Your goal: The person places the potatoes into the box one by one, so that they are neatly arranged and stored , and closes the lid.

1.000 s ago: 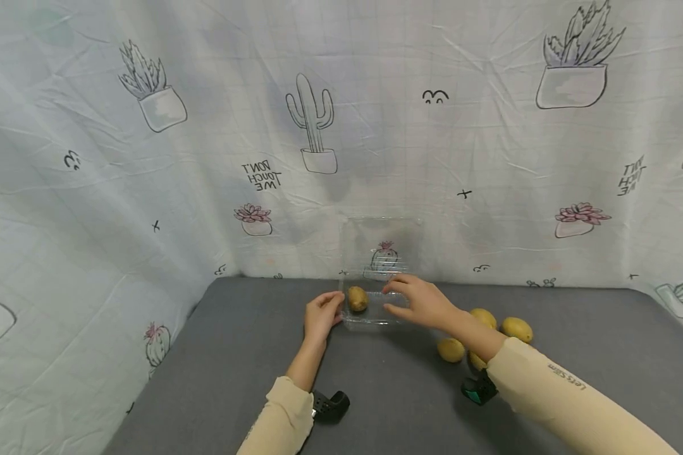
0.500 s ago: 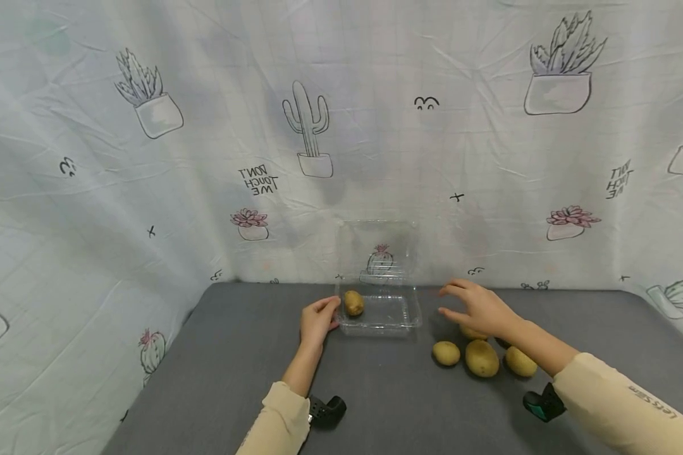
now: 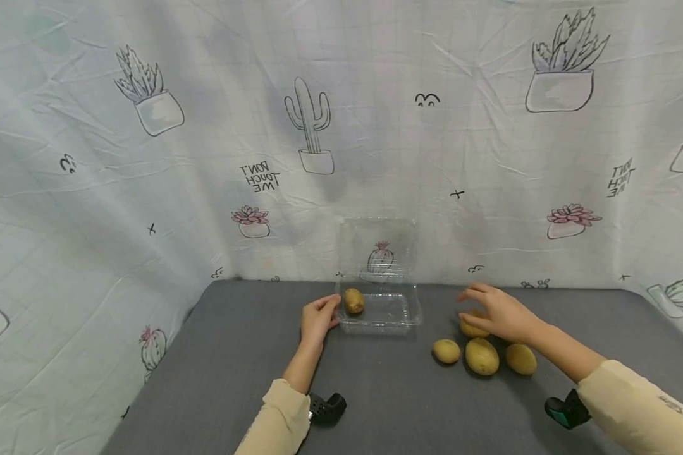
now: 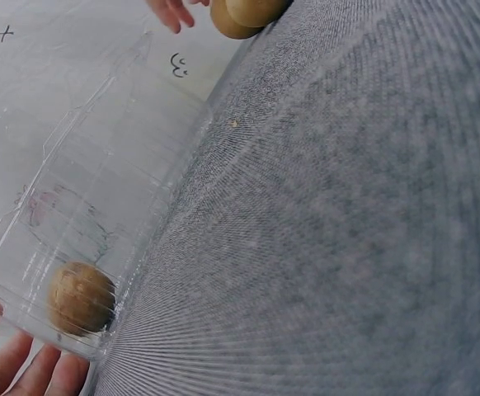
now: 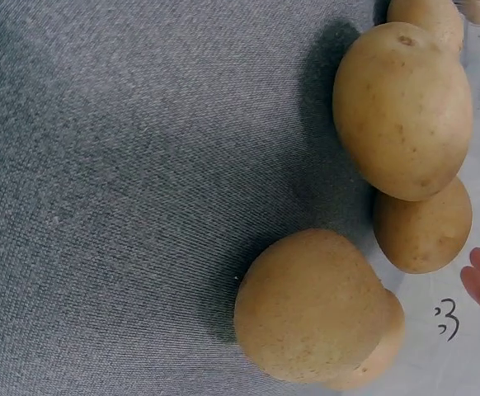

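While the left hand [image 3: 317, 319] pinches the box [image 3: 380, 325], the right hand [image 3: 503, 311], loosely spread, should cup the nearest potato [image 3: 473, 329] squarely.

We find the head view lit softly and evenly, with faint glints along the clear container [image 3: 378, 325]. In the right wrist view, potatoes [image 5: 402, 111] throw soft, dark shadows on the surface [image 5: 124, 165]; our left wrist view has a blurred foreground.
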The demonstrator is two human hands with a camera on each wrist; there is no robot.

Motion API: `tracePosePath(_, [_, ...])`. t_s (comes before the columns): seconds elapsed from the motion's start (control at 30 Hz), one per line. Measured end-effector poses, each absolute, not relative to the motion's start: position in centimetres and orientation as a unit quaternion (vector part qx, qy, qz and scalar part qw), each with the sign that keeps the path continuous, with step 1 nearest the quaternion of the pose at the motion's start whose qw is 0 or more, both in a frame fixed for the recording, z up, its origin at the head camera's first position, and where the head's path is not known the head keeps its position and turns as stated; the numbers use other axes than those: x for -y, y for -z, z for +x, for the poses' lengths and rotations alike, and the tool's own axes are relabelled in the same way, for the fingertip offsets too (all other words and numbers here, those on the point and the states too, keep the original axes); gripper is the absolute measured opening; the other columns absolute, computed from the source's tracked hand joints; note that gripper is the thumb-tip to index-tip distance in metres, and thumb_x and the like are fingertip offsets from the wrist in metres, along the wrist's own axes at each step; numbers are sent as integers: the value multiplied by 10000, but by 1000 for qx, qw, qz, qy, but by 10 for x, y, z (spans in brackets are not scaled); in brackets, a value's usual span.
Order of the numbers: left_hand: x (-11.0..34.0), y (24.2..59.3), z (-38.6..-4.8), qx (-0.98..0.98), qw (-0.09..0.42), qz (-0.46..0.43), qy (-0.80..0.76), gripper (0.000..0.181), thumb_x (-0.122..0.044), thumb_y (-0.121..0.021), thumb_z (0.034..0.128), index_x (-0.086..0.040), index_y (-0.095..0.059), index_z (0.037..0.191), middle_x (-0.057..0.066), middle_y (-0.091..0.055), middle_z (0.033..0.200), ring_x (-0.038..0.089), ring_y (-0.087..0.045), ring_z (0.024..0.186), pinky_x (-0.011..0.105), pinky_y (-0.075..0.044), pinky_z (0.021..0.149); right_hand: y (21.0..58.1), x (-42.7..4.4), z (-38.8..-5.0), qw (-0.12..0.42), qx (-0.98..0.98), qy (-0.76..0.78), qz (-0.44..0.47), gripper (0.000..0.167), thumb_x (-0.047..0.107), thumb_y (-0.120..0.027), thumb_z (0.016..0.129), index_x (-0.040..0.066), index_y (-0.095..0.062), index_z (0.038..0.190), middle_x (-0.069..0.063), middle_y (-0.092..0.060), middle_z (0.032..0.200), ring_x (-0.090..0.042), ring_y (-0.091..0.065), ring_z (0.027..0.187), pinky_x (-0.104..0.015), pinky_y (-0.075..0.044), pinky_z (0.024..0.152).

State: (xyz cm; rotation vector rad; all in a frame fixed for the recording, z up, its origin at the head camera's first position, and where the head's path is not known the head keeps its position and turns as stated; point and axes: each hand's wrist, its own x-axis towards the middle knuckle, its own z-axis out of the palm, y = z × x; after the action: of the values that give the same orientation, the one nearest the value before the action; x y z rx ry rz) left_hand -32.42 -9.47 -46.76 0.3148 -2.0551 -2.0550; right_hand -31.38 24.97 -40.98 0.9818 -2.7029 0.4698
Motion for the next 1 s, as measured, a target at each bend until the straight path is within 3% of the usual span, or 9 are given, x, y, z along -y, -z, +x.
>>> tracePosePath(0.2, [95, 467, -324, 698, 112, 106, 699, 266, -184, -639, 854, 17, -695, 1019, 166, -668, 941, 83, -548, 658, 217, -540, 557, 410, -252, -314, 86, 929, -147, 329, 247, 196, -682, 833, 43, -652, 1025, -104, -598, 1017, -141, -594, 724, -243, -499, 580])
tracePosePath(0.43, [95, 468, -324, 699, 107, 109, 698, 267, -189, -640, 855, 8, -696, 1025, 138, -674, 936, 63, -543, 646, 226, -546, 572, 412, -254, -315, 65, 930, -131, 338, 252, 201, -687, 821, 38, -659, 1011, -78, -608, 977, -194, -602, 793, -321, -523, 640])
tracePosePath(0.67, [96, 467, -324, 699, 109, 108, 698, 274, -192, -640, 854, 10, -693, 1033, 109, -678, 937, 76, -546, 654, 206, -539, 564, 414, -256, -317, 39, 926, -127, 353, 248, 189, -678, 827, 17, -650, 1002, -55, -608, 928, -175, -582, 786, -285, -505, 623])
tracePosePath(1.0, [95, 466, -324, 708, 107, 108, 690, 283, -206, -643, 853, 6, -694, 1033, 118, -677, 937, 56, -537, 642, 216, -542, 567, 411, -257, -320, -7, 931, -138, 338, 321, 204, -709, 800, 13, -634, 1046, -93, -619, 982, -183, -563, 818, -291, -461, 616])
